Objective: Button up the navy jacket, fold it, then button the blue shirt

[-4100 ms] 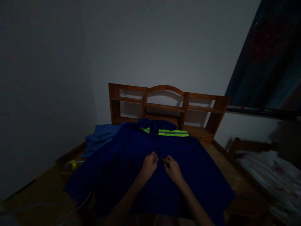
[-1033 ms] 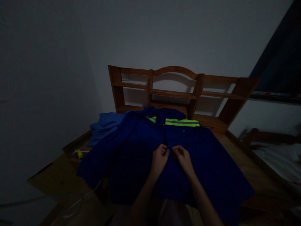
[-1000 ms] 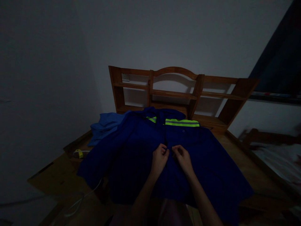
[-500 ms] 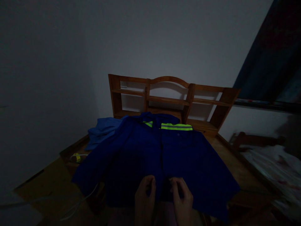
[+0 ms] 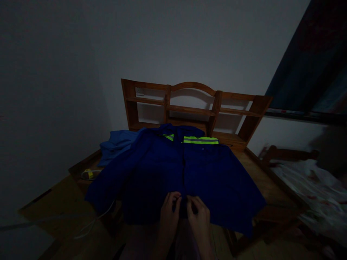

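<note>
A dark blue work jacket (image 5: 208, 173) with a yellow-green and grey reflective band (image 5: 200, 140) across its chest lies spread over a wooden desk, front side up, collar at the far end. Its front opening runs down the middle toward me. At the lower end of that opening, my left hand (image 5: 170, 209) is closed in a pinch at the jacket's edge. Just to its right, my right hand (image 5: 199, 211) pinches the other edge. The fingertips are close together but apart. Dim light hides any small fastener between them.
A wooden shelf unit (image 5: 192, 108) stands at the back against the wall. Lighter blue folded cloth (image 5: 116, 146) lies to the left, near a yellow object (image 5: 88, 174) and a white cable (image 5: 103, 213). The wooden desk top (image 5: 257, 175) shows at right, beside a plastic-covered pile (image 5: 306, 184).
Both hands have moved up the jacket and closer together, the right one shifting left toward the front opening. The view has tilted slightly, so the scene sits a little higher.
</note>
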The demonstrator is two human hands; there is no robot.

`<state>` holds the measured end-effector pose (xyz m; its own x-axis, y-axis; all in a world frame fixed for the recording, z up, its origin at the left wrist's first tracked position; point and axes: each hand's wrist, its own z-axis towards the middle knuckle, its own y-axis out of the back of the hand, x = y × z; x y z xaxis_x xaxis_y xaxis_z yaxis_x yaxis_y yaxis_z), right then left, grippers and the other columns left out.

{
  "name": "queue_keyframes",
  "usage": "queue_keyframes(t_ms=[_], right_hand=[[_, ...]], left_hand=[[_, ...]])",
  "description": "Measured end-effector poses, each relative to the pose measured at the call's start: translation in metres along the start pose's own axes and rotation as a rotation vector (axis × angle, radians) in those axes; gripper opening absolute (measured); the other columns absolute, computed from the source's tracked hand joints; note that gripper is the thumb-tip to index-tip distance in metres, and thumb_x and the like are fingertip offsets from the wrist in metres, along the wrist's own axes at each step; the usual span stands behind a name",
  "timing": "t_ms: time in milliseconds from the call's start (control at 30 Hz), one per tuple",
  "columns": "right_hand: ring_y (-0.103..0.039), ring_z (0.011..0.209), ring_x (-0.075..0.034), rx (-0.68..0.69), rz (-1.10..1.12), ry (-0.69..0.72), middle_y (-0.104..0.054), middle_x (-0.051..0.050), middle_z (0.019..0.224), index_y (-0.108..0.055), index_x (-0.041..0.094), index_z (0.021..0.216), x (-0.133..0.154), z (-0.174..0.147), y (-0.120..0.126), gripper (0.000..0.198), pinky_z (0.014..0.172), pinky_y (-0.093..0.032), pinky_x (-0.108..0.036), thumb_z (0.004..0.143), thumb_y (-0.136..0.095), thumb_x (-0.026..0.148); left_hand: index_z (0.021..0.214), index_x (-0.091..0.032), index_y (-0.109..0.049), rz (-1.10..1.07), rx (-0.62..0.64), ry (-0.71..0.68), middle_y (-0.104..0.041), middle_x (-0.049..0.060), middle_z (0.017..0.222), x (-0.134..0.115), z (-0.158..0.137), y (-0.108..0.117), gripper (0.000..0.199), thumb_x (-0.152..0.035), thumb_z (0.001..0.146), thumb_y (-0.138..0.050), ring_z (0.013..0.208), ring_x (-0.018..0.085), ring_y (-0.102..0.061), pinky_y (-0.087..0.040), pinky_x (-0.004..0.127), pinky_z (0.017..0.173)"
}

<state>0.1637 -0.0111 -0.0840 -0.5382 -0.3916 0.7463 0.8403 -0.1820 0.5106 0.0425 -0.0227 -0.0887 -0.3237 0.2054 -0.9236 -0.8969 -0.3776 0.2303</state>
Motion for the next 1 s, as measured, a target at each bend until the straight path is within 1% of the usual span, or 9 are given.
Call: queue_keyframes(t_ms=[67,133,267,400,467,567,700,867,1000], right_hand=[[-0.059,0.082,-0.017,0.048,0.026,-0.041,-0.063,-0.005,0.092,-0.062,0.021,0.100,0.002,0.000,-0.003,0.023,0.074,-0.042,-0.026,0.088,-0.043,0.028],[-0.058,0.074,-0.016,0.074,0.055,-0.085,-0.062,-0.003,0.083,-0.057,0.020,0.098,0.003,0.000,-0.008,0.018,0.069,-0.041,-0.025,0.085,-0.048,0.028],[-0.050,0.060,-0.012,0.095,0.150,-0.138,-0.053,0.002,0.067,-0.051,0.018,0.087,0.002,0.001,-0.011,0.010,0.059,-0.036,-0.022,0.083,-0.052,0.028],[-0.041,0.057,-0.009,0.082,0.436,-0.203,-0.041,0.004,0.062,-0.048,0.016,0.077,0.005,0.006,0.002,0.023,0.053,-0.031,-0.020,0.079,-0.060,0.035],[-0.034,0.054,-0.008,0.119,0.583,-0.268,-0.035,0.005,0.060,-0.050,0.016,0.078,0.008,0.009,0.012,0.027,0.050,-0.026,-0.019,0.079,-0.062,0.040],[-0.027,0.050,-0.006,0.186,0.686,-0.328,-0.029,0.005,0.058,-0.055,0.014,0.083,0.012,0.010,0.021,0.030,0.047,-0.020,-0.020,0.080,-0.061,0.043],[-0.029,0.051,-0.007,0.224,0.664,-0.290,-0.032,0.005,0.057,-0.060,0.014,0.086,0.014,0.007,0.016,0.029,0.047,-0.021,-0.020,0.083,-0.058,0.043],[-0.047,0.065,-0.011,0.117,0.464,-0.165,-0.053,-0.001,0.070,-0.064,0.015,0.089,0.018,0.004,0.006,0.027,0.059,-0.034,-0.021,0.086,-0.055,0.040],[-0.052,0.070,-0.013,0.063,0.338,-0.110,-0.058,-0.001,0.076,-0.065,0.018,0.093,0.020,0.003,0.006,0.024,0.064,-0.037,-0.022,0.087,-0.054,0.038]], left_hand=[[0.091,-0.020,-0.058,0.011,0.002,0.014,-0.059,0.005,0.094,-0.001,-0.001,-0.001,0.019,-0.031,0.088,-0.042,0.090,0.018,-0.056,-0.043,0.032,0.081],[0.089,-0.020,-0.057,0.018,0.003,0.028,-0.058,0.005,0.092,-0.001,-0.001,-0.001,0.019,-0.031,0.088,-0.042,0.089,0.018,-0.055,-0.043,0.031,0.081],[0.089,-0.019,-0.055,-0.005,-0.001,0.062,-0.059,0.005,0.092,0.001,-0.003,0.001,0.021,-0.034,0.088,-0.041,0.088,0.019,-0.056,-0.043,0.031,0.079],[0.092,-0.019,-0.053,-0.060,0.022,0.139,-0.060,0.004,0.090,0.004,-0.003,0.005,0.024,-0.038,0.088,-0.040,0.081,0.017,-0.059,-0.045,0.029,0.076],[0.091,-0.019,-0.054,-0.071,0.026,0.142,-0.061,0.003,0.087,0.004,-0.003,0.005,0.024,-0.040,0.088,-0.041,0.078,0.016,-0.060,-0.045,0.028,0.074],[0.090,-0.019,-0.055,-0.099,0.036,0.132,-0.063,0.003,0.085,0.004,-0.003,0.004,0.024,-0.040,0.087,-0.045,0.078,0.016,-0.061,-0.046,0.027,0.074],[0.094,-0.019,-0.058,-0.155,0.062,0.135,-0.064,0.004,0.092,0.004,-0.004,0.002,0.022,-0.035,0.085,-0.047,0.083,0.017,-0.062,-0.047,0.027,0.077],[0.095,-0.019,-0.061,-0.148,0.046,0.104,-0.064,0.005,0.096,0.006,-0.003,0.005,0.022,-0.034,0.084,-0.048,0.088,0.018,-0.062,-0.047,0.028,0.079],[0.095,-0.019,-0.060,-0.121,0.080,0.079,-0.064,0.005,0.096,0.004,-0.001,0.011,0.023,-0.035,0.086,-0.045,0.089,0.017,-0.061,-0.046,0.027,0.082]])
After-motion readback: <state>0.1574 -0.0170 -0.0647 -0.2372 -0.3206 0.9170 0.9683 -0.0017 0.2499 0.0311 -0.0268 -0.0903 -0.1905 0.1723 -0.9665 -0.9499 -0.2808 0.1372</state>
